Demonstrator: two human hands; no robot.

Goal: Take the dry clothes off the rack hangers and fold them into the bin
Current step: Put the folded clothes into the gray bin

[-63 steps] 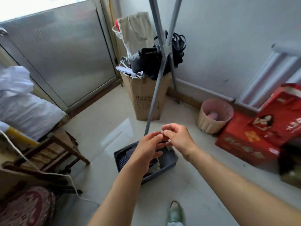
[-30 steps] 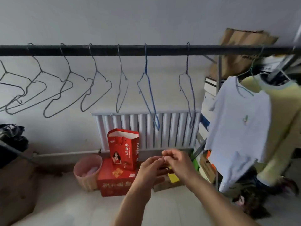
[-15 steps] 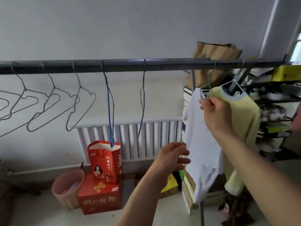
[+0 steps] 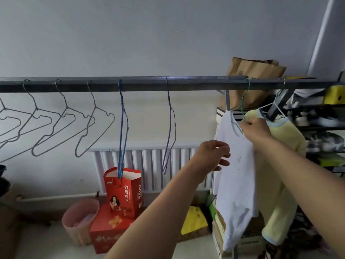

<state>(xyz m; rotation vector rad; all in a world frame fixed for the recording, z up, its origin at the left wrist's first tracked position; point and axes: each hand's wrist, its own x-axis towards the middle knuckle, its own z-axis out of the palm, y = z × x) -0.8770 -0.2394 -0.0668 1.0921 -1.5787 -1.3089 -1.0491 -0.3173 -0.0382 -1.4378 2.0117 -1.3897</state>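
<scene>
While the dark metal rack bar is running across the middle of the head view, the right hand is reaching up at the right of the frame and pinching the neckline of the small white cotton shirt, just where the thin green wire hanger is entering the collar. That shirt is hanging from the bar at the right of centre, draping down toward the lower right. The left hand is lying at the shirt's left edge, lower than the right hand, with its fingers loosely extended and touching the cloth; it is not curling round anything. Just to the right of the white shirt, a pale yellow garment with light blue trim is hanging on a white wire hanger, partly behind the right forearm. Along the bar to the left, a purple wire hanger and a blue wire hanger are hanging bare, and several grey wire hangers are hanging bare at the far left. Below them a white ribbed radiator is standing against the wall. In the lower left, a red paper gift bag is sitting on a red box, beside a pink plastic wastebasket.
</scene>
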